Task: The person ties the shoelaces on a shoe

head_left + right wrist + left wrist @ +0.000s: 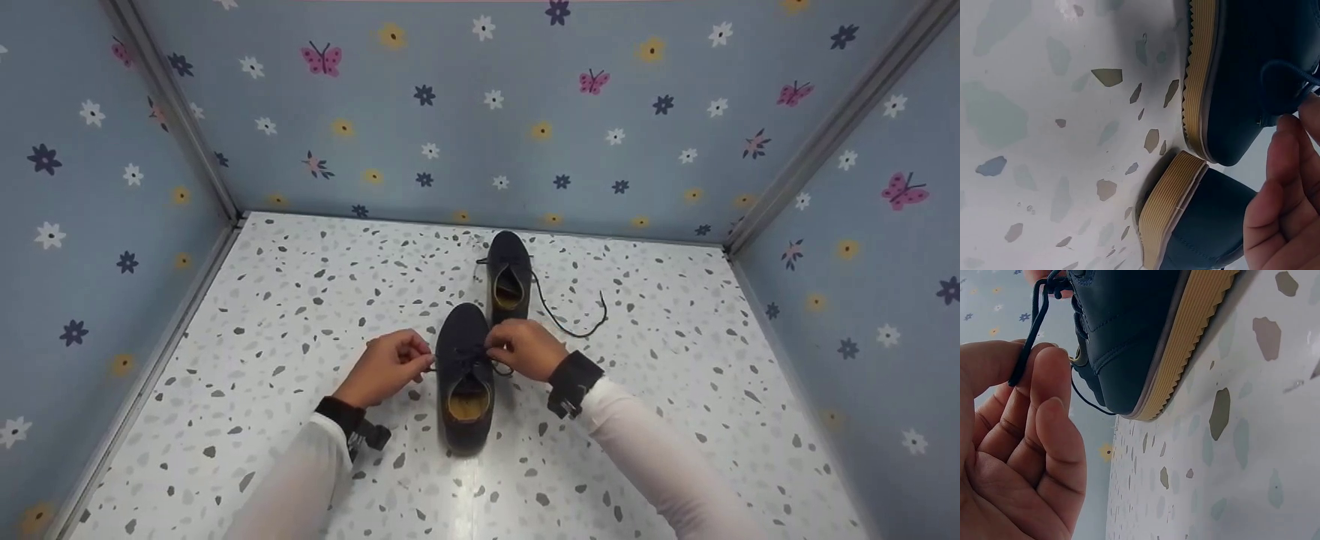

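Observation:
A dark navy lace-up shoe (pixel 461 326) with a ribbed tan sole stands on the speckled surface, toe pointing away. At its left side, my left hand (pixel 384 366) pinches a dark shoelace (pixel 1032 340) between thumb and forefinger, drawn out from the knot. The other fingers of that hand curl loosely toward the palm. My right hand (pixel 527 349) is at the shoe's right side, its thumb and fingertips together on the lacing. A lace loop (pixel 1283 64) curves beside those fingertips in the right wrist view. The lacing between the hands is crossed over the tongue.
Just beyond stands a second matching shoe (pixel 508 247), partly behind my right hand. Its long loose lace (pixel 555 319) trails to the right over the speckled surface (pixel 300 300). Blue panels (pixel 450 112) with flowers and butterflies enclose the back, left and right.

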Demonstrator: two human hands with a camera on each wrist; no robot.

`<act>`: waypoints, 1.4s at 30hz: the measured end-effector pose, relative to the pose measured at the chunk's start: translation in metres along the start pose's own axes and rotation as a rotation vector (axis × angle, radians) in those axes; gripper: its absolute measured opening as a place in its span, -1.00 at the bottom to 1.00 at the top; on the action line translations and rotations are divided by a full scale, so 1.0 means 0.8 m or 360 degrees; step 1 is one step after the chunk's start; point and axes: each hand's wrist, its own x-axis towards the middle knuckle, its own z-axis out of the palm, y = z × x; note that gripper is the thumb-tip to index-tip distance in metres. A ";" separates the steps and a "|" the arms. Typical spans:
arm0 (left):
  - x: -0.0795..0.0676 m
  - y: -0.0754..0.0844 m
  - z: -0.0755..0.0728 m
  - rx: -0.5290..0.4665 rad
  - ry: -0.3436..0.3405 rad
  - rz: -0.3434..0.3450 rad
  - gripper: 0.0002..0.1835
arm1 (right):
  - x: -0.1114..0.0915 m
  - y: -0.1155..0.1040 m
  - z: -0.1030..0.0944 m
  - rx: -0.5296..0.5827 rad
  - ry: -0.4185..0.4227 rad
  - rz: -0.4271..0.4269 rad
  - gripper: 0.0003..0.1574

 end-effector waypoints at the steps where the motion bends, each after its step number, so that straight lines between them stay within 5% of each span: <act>1: 0.000 0.001 0.000 -0.0001 -0.0003 0.0000 -0.90 | 0.000 0.000 0.000 -0.0017 0.0002 -0.0009 -0.98; 17: 0.008 0.002 0.006 0.0016 0.0037 0.0061 -0.89 | -0.001 0.006 0.002 -0.0077 -0.0079 -0.0066 -0.94; 36: 0.022 0.019 0.019 0.0089 0.0026 0.0090 -0.91 | -0.029 0.047 -0.006 -0.0124 -0.0092 0.0214 -0.97; 42: 0.024 0.020 0.020 0.0134 0.0003 0.0066 -0.88 | -0.033 0.041 -0.004 0.0010 -0.0053 0.0275 -0.89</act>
